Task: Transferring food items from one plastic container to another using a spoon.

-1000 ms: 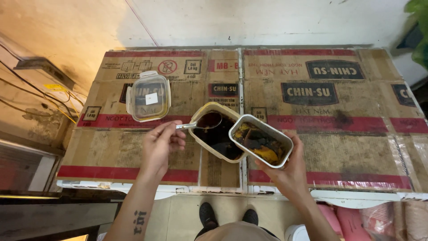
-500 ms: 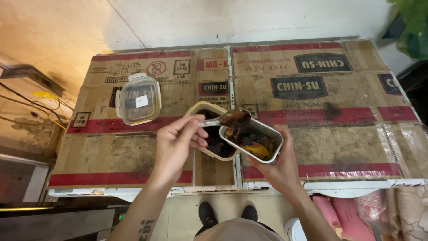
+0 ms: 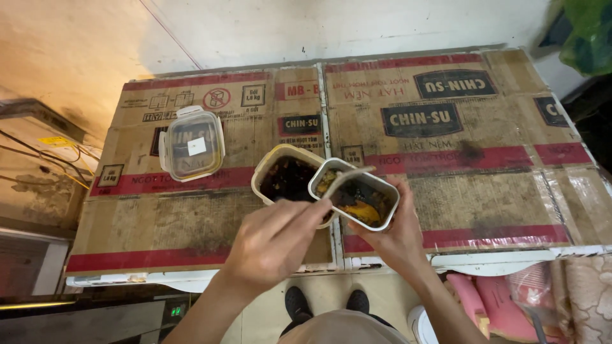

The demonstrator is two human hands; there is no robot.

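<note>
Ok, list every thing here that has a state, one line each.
Metal container: open, tilted, held up by right hand.
Round tub: open, dark food inside, on cardboard.
Clear lidded box: closed, apart from the hands.
Spoon: in left hand, tip inside metal container.

Spoon blurred by motion; can't tell what's on it, and its handle is hidden inside the left hand. Right hand mostly hidden under the grey tub, fingers not seen. Grey tub covers the near-right rim of the tan tub. Both forearms cut off by bottom edge. Green bag cut off at top-right corner. Lid contents unclear thru plastic.
</note>
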